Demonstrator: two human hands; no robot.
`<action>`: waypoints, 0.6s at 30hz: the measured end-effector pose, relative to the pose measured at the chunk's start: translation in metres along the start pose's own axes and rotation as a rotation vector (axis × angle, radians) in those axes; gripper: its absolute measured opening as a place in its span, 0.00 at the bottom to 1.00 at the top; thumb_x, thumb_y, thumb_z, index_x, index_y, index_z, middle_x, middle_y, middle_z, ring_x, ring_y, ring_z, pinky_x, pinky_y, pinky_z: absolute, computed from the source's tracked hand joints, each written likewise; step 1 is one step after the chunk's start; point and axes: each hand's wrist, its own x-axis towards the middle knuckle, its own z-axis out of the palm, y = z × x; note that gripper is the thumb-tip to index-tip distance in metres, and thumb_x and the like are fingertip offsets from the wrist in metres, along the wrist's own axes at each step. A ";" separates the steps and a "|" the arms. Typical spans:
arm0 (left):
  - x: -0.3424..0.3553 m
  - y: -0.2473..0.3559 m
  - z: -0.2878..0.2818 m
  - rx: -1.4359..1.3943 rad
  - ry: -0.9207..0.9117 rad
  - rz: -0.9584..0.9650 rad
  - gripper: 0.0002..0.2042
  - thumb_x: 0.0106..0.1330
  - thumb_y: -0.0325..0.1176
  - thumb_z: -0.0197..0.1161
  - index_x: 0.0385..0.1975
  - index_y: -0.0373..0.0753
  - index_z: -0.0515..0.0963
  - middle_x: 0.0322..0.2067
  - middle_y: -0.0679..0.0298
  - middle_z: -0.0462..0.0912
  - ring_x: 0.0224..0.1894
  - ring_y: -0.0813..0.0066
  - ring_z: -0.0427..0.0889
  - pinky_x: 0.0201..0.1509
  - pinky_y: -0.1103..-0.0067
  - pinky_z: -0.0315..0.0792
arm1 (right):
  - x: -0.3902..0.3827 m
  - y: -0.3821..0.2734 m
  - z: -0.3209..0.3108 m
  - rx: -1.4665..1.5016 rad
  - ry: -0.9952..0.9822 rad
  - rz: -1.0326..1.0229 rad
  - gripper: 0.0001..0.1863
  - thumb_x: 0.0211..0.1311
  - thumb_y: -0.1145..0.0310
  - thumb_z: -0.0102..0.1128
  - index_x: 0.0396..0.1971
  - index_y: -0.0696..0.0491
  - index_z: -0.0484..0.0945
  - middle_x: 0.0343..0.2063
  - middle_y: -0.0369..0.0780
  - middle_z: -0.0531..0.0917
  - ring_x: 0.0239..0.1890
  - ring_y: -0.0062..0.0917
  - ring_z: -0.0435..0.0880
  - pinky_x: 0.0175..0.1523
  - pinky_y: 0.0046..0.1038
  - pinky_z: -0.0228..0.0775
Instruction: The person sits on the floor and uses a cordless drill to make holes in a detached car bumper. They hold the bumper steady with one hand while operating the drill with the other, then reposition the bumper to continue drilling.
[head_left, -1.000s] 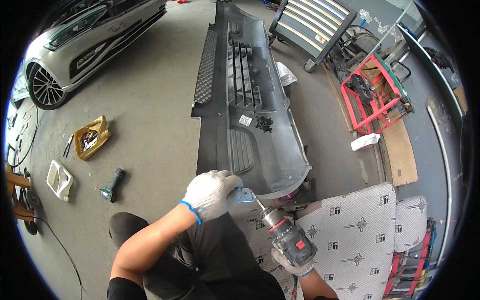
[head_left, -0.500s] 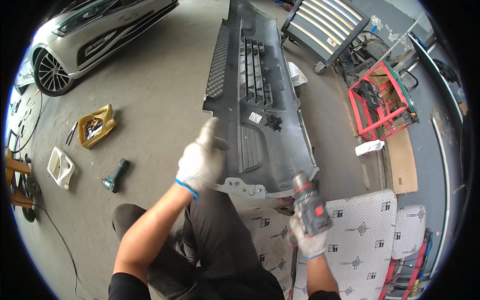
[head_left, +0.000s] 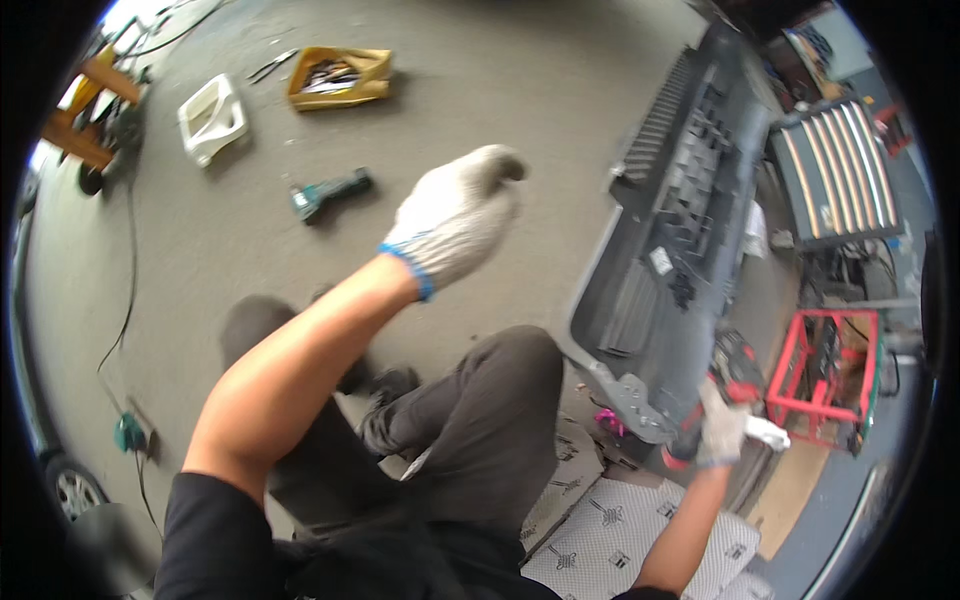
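Note:
My left hand, in a white knit glove with a blue cuff, is raised over the floor left of the bumper. Its fingers are curled together, with darkened fingertips; whatever they may hold is hidden. At the lower right, my gloved right hand grips the handle of a red and black cordless drill beside the bumper's near end. The dark plastic car bumper lies lengthwise to my right, its inner side up, with grille slats and a light metal bracket at the near end.
Left on the floor are a green-black power tool, a cut-open yellow container of small tools, pliers and a white cut jug. Patterned padding lies near me. A red frame and drawer cabinet stand right.
The view has swung left, so the bumper now appears farther right. My left hand has moved off the bumper's edge over the floor, fingers curling in. The drill stays in my right hand.

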 end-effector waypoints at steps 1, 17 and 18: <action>-0.002 -0.004 -0.004 -0.087 -0.050 -0.009 0.15 0.67 0.27 0.56 0.52 0.33 0.79 0.36 0.59 0.85 0.39 0.74 0.83 0.50 0.76 0.77 | 0.018 0.007 0.007 -0.048 0.012 -0.026 0.23 0.57 0.75 0.68 0.55 0.56 0.80 0.44 0.34 0.83 0.45 0.20 0.80 0.52 0.29 0.73; 0.077 -0.047 0.005 -1.342 0.133 -0.338 0.19 0.66 0.37 0.64 0.52 0.35 0.72 0.36 0.60 0.81 0.41 0.64 0.83 0.54 0.63 0.79 | 0.188 -0.066 0.140 -0.331 -0.047 -0.630 0.20 0.58 0.56 0.64 0.46 0.53 0.86 0.45 0.49 0.87 0.49 0.44 0.87 0.54 0.41 0.79; 0.075 -0.060 -0.008 -1.381 0.108 -0.357 0.18 0.66 0.37 0.64 0.51 0.35 0.72 0.34 0.61 0.80 0.39 0.65 0.82 0.53 0.63 0.79 | 0.231 -0.021 0.127 -0.613 -0.045 -0.403 0.21 0.60 0.52 0.60 0.47 0.49 0.86 0.43 0.47 0.88 0.49 0.42 0.87 0.55 0.42 0.78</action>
